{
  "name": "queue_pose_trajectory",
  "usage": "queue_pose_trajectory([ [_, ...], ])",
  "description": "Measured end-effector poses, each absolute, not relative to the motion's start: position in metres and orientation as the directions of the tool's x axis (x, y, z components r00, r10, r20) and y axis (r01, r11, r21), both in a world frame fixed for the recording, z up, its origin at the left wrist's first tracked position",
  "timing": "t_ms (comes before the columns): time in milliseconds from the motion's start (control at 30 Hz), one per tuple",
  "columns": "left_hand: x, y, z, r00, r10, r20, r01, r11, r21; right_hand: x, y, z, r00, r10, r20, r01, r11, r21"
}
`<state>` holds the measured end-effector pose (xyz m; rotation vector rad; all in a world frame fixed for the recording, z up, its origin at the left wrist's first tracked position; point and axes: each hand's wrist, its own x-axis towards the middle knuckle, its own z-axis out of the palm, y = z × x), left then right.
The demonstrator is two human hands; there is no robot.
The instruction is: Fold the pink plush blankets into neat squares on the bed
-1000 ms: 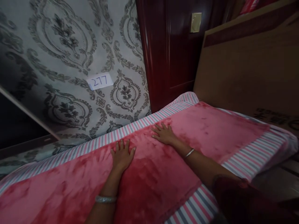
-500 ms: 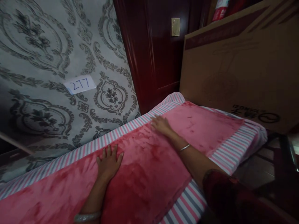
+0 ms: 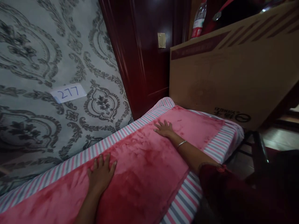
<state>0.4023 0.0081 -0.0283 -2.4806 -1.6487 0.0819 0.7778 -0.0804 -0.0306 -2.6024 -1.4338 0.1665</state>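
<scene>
A pink plush cloth (image 3: 140,174) lies spread over a striped sheet (image 3: 184,199) in pink, grey and white. Darker red smears in its pile show where it has been brushed. My left hand (image 3: 101,174) rests flat on the cloth at the lower left, fingers spread. Farther along, my right hand (image 3: 164,129) lies palm down on the cloth near its far edge, its fingers apart too. A thin bangle circles my right wrist. Neither hand holds anything.
Behind the far edge stand a wall with patterned paper and a card (image 3: 68,93) reading 277, and a dark red door (image 3: 149,65). At the right a big cardboard box (image 3: 221,71) borders the sheet's end, with a bottle (image 3: 199,21) behind its top edge.
The view has swung to the right, showing more of the box and the bottle. My right hand's fingers are more spread. Both hands still lie on the cloth.
</scene>
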Motion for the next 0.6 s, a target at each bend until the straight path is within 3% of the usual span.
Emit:
queue_pose_trajectory([
  [100,0.403,0.007,-0.028,0.390,0.920,0.047,0.907,-0.375,-0.192,0.799,-0.087,-0.012,0.520,0.854,-0.020,0.827,-0.509,-0.240],
  [267,0.402,0.010,-0.033,0.385,0.921,0.066,0.908,-0.365,-0.205,0.856,-0.099,0.007,0.640,0.763,0.093,0.760,-0.611,-0.221],
  [433,0.390,0.024,-0.044,0.432,0.898,0.084,0.897,-0.418,-0.144,0.894,-0.100,-0.020,0.647,0.762,-0.033,0.750,-0.643,-0.155],
  [600,0.380,0.033,-0.057,0.476,0.869,0.136,0.879,-0.474,-0.048,0.902,-0.095,-0.041,0.621,0.784,-0.018,0.775,-0.617,-0.138],
])
